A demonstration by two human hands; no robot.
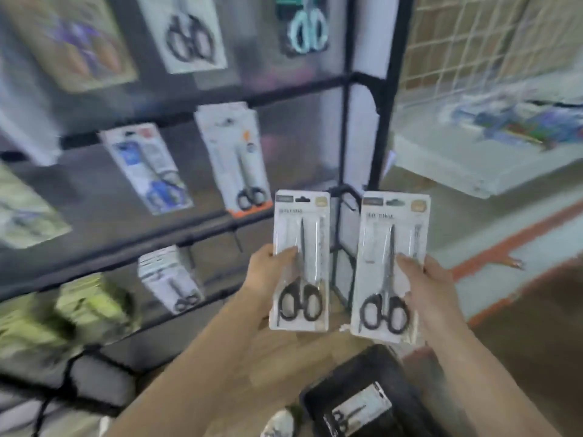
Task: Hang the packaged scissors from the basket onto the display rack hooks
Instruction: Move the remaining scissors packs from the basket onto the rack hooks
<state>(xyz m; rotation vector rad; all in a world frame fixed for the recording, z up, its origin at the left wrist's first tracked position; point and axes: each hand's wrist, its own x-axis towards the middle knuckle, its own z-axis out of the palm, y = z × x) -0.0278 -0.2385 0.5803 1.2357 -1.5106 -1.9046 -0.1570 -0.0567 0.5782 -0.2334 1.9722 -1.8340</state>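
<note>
Two packs held upright before rack: left hand gripped left pack, right hand gripped right pack. Best to hang one at a time, lining top slot with bare hook. Basket below held one more pack.

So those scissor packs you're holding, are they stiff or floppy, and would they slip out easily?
Probably fairly stiff: the left pack and right pack each stand upright though the hands grip only their lower halves. Likely light, since one hand carries each. The glossy plastic fronts may be a bit slippery under the thumbs.
</note>
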